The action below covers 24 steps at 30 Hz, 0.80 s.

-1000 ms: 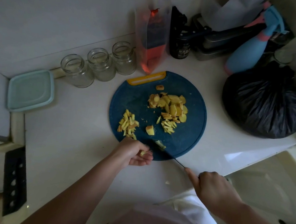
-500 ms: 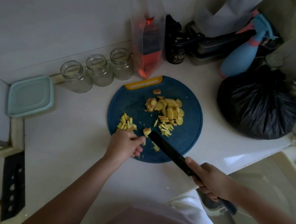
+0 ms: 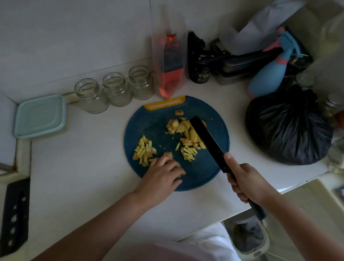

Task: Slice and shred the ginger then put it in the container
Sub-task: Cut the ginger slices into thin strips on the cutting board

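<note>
A round blue cutting board (image 3: 203, 171) with a yellow handle lies on the white counter. On it are a heap of ginger slices (image 3: 179, 127), a small pile of shreds (image 3: 188, 151) below it, and a larger pile of shreds (image 3: 143, 151) on the left. My left hand (image 3: 162, 176) rests on the board's near part, fingertips at a small ginger piece (image 3: 167, 154) beside the left pile. My right hand (image 3: 244, 179) grips the handle of a dark cleaver (image 3: 206, 141), whose blade lies over the slices. A pale green lidded container (image 3: 40, 116) sits at the far left.
Three glass jars (image 3: 114, 89) stand behind the board. A black plastic bag (image 3: 286, 128) sits right of the board, with a blue spray bottle (image 3: 271, 74), an orange pouch (image 3: 168, 67) and a dark jar (image 3: 199, 72) at the back. A black knife holder (image 3: 15, 216) lies near left; the counter edge runs right.
The cleaver has swung from the board's near edge up and right over the ginger slices. My left hand moved up onto the board toward the left shred pile.
</note>
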Available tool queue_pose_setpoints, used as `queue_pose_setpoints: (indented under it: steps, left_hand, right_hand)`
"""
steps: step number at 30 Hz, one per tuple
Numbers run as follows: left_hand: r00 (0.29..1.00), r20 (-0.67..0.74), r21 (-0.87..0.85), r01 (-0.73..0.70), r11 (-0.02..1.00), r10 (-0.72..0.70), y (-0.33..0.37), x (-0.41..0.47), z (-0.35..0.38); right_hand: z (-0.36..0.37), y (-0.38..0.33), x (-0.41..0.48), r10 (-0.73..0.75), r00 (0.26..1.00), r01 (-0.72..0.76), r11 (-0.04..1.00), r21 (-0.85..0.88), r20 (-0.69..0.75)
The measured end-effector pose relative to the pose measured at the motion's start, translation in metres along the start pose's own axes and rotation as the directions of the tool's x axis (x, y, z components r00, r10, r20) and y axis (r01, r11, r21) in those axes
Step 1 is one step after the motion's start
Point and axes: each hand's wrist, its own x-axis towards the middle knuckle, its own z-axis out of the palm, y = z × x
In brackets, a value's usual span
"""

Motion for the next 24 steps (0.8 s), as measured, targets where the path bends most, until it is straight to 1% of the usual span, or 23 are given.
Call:
queue_pose_setpoints:
  steps: [4,5,7,9,11,13,15,17,22,24]
  left_hand:
    - [0.993,-0.118,0.045,0.024,0.999,-0.019,-0.023,-0.004,-0.011]
    - [0.991,-0.129,0.044,0.039,0.998,-0.033,-0.027,-0.004,-0.015]
    - [0.992,-0.106,0.012,0.068,0.998,-0.067,-0.026,0.002,-0.022]
    - [0.996,-0.066,-0.051,0.063,0.997,-0.067,-0.018,0.018,-0.025]
    - [1.000,0.025,-0.093,-0.004,0.996,0.006,-0.009,0.041,-0.024]
    - [0.987,0.130,-0.098,-0.078,0.992,0.091,-0.002,0.061,-0.017]
    - [0.972,0.207,-0.089,-0.095,0.991,0.112,0.000,0.073,-0.012]
    - [0.970,0.206,-0.072,-0.120,0.990,0.133,-0.002,0.078,-0.009]
    - [0.950,0.154,-0.034,-0.269,0.963,0.271,-0.019,0.078,-0.012]
    - [0.945,0.134,-0.005,-0.302,0.953,0.300,-0.024,0.079,-0.013]
  right_hand:
    - [-0.005,0.004,-0.001,-0.006,1.000,0.007,0.999,0.054,-0.023]
    - [-0.006,0.004,-0.002,-0.004,1.000,0.006,0.998,0.062,-0.029]
    - [-0.006,0.005,-0.002,-0.002,0.999,0.005,0.997,0.071,-0.043]
    - [-0.006,0.003,-0.002,-0.004,0.999,0.009,0.996,0.086,-0.048]
    - [-0.005,0.000,-0.002,-0.009,0.999,0.014,0.995,0.100,-0.050]
    - [-0.005,-0.003,-0.003,-0.021,0.998,0.026,0.993,0.112,-0.053]
    - [-0.004,-0.005,-0.004,-0.030,0.998,0.037,0.991,0.126,-0.058]
    - [-0.004,-0.005,-0.006,-0.032,0.997,0.041,0.990,0.136,-0.066]
    - [-0.001,0.000,-0.007,-0.024,0.997,0.034,0.988,0.150,-0.072]
    - [0.001,0.000,-0.006,-0.022,0.997,0.031,0.989,0.142,-0.068]
